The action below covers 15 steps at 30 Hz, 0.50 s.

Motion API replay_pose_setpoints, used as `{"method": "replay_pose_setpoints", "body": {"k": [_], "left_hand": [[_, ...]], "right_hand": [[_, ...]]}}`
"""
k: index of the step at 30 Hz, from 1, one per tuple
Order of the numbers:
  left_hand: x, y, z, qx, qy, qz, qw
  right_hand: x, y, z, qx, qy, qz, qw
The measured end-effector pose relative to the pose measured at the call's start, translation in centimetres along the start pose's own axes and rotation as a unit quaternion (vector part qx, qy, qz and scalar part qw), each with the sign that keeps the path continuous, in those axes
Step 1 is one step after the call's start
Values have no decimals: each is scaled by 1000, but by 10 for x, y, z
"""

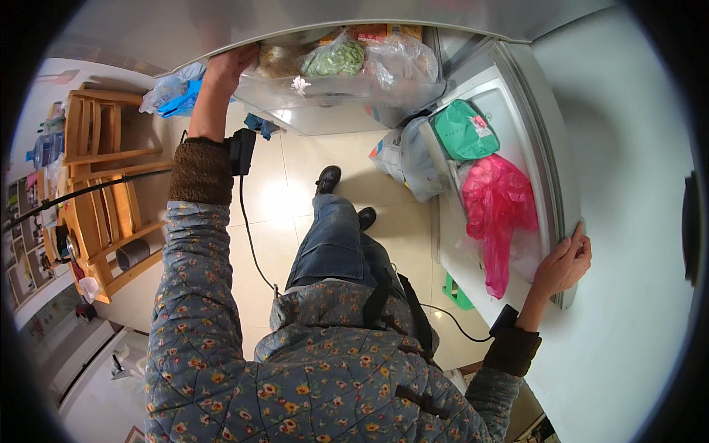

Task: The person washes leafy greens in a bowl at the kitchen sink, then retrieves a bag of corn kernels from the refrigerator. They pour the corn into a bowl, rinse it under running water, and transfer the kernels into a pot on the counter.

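A refrigerator door stands open on the right, and my right hand grips its free edge. The door shelf holds a green plastic bag with a label and a knotted pink plastic bag. Ahead of me is a clear drawer filled with bags, including a clear bag of green vegetables. My left hand is at the drawer's left side, near the lower edge of the upper cabinet front. That edge hides its fingers, so I cannot tell what they hold.
Grey-white plastic bags sit on the tiled floor beside the door. Wooden chairs stand on the left, near blue and clear bags. A green stool is partly under the door. Cables hang from my wrist devices.
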<state>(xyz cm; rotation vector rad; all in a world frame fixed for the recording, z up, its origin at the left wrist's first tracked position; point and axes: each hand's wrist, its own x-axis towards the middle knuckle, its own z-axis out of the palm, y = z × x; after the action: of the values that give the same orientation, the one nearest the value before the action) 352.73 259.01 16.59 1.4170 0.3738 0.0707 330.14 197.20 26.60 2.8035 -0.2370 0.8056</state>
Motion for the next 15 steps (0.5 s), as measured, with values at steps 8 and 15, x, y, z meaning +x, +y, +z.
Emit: {"method": "replay_pose_setpoints", "body": {"k": [8,15], "left_hand": [[-5,-17,-10,88,-2,-36,995],[9,-20,-14,589,-137,50,795]], "right_hand": [[1,-3,-3,9,10,-11,1000],[1,-2,-2,11,3,-6,1000]]}}
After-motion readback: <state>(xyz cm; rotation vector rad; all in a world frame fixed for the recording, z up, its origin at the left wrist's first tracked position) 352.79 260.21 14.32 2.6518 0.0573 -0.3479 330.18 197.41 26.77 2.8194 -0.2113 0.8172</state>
